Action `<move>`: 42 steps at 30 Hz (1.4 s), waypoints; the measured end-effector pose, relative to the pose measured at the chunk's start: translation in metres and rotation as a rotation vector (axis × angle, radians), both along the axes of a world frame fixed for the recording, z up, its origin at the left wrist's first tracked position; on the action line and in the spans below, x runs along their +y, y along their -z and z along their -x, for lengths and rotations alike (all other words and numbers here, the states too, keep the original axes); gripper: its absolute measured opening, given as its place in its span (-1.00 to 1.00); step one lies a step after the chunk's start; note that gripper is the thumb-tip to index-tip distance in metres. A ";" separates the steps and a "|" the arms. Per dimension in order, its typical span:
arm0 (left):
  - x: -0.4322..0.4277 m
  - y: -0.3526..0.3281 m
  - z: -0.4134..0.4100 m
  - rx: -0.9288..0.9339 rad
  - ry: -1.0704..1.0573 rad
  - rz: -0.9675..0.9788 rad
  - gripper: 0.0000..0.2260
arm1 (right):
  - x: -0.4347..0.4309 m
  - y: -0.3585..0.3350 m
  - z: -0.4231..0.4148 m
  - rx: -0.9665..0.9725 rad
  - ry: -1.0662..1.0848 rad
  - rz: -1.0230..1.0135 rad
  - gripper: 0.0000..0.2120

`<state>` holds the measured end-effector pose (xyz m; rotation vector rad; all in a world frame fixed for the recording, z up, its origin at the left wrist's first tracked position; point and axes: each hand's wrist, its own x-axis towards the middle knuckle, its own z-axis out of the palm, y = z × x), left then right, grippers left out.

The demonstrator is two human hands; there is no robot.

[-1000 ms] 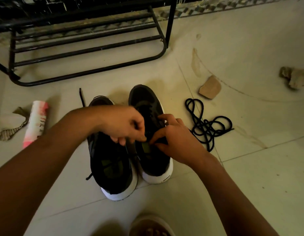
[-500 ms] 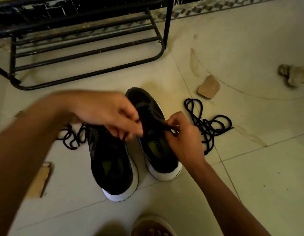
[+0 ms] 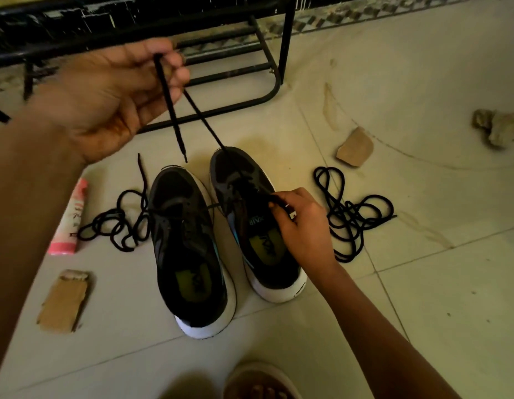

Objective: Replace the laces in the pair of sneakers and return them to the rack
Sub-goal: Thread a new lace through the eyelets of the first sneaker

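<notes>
Two black sneakers with white soles stand side by side on the tiled floor, the left sneaker (image 3: 189,251) nearer me and the right sneaker (image 3: 250,220) beside it. My left hand (image 3: 112,96) is raised above them, pinching a black lace (image 3: 171,108) that runs down into the right sneaker's eyelets, with its free end dangling. My right hand (image 3: 299,226) grips the right sneaker at its tongue and eyelets. A loose black lace (image 3: 117,223) lies tangled left of the shoes. Another coiled lace (image 3: 350,214) lies to their right. The black metal rack (image 3: 221,79) stands behind.
A pink tube (image 3: 70,220) lies on the floor at the left, with a cardboard scrap (image 3: 63,300) nearer me. Another cardboard piece (image 3: 355,146) and a crumpled rag (image 3: 497,129) lie to the right. My foot in a sandal (image 3: 258,381) shows at the bottom edge.
My left hand has risen up and to the left, drawing the lace out long from the right sneaker. My right hand has stayed on that sneaker.
</notes>
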<state>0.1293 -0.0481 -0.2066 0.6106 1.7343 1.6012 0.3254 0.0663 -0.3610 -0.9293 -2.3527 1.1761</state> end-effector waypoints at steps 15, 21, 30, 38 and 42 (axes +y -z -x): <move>0.016 0.042 -0.043 0.568 0.611 0.809 -0.78 | 0.001 -0.004 0.008 0.190 0.222 0.798 -0.81; 0.019 0.068 -0.057 0.814 0.554 0.905 -0.84 | -0.001 -0.007 0.010 0.234 0.209 0.854 -0.82; 0.012 0.102 -0.056 0.673 0.305 0.717 -0.89 | -0.001 -0.007 0.011 0.240 0.193 0.889 -0.82; 0.008 0.091 -0.044 0.678 0.348 0.704 -0.89 | -0.001 -0.006 0.012 0.225 0.201 0.866 -0.81; 0.005 0.086 -0.041 0.720 0.410 0.781 -0.91 | -0.001 -0.006 0.011 0.224 0.196 0.858 -0.79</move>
